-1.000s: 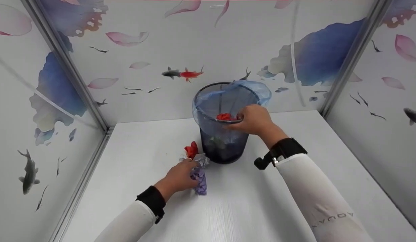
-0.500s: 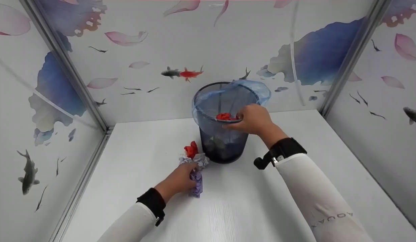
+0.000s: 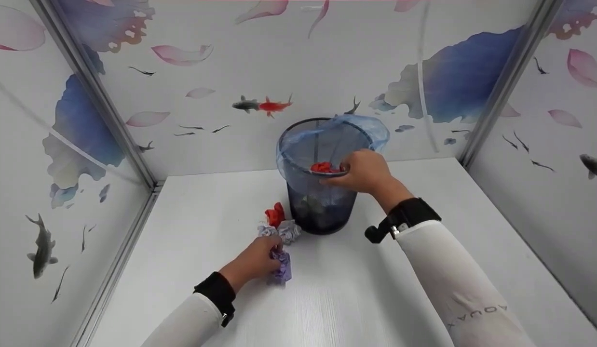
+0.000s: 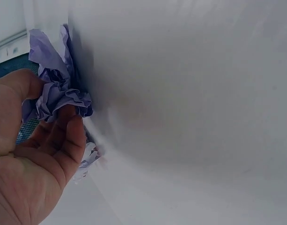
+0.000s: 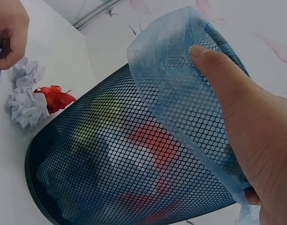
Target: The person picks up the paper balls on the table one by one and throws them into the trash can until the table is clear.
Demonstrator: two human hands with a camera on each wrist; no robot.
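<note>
My left hand [image 3: 252,260] pinches a crumpled purple paper [image 4: 59,91] between thumb and fingers, at or just above the table. Just beyond it lie two crumpled whitish papers [image 5: 28,108] and a crumpled red paper [image 3: 275,215], beside the foot of a dark mesh trash bin [image 3: 296,200]. My right hand [image 3: 366,171] grips the bin's near rim, thumb pressed on the outside over a blue plastic liner [image 5: 171,51]; its other fingers are mostly hidden. Red paper [image 3: 322,167] shows inside the bin, and white, yellowish and red pieces show blurred through the mesh.
The white table [image 3: 356,299] is enclosed by printed panels on the left, back and right. Metal frame posts [image 3: 101,96] stand at the corners. The bin is near the back panel, tilted slightly.
My left hand has drawn slightly back toward me with the purple paper, away from the whitish papers, which now show more fully. My right hand and the bin have stayed put.
</note>
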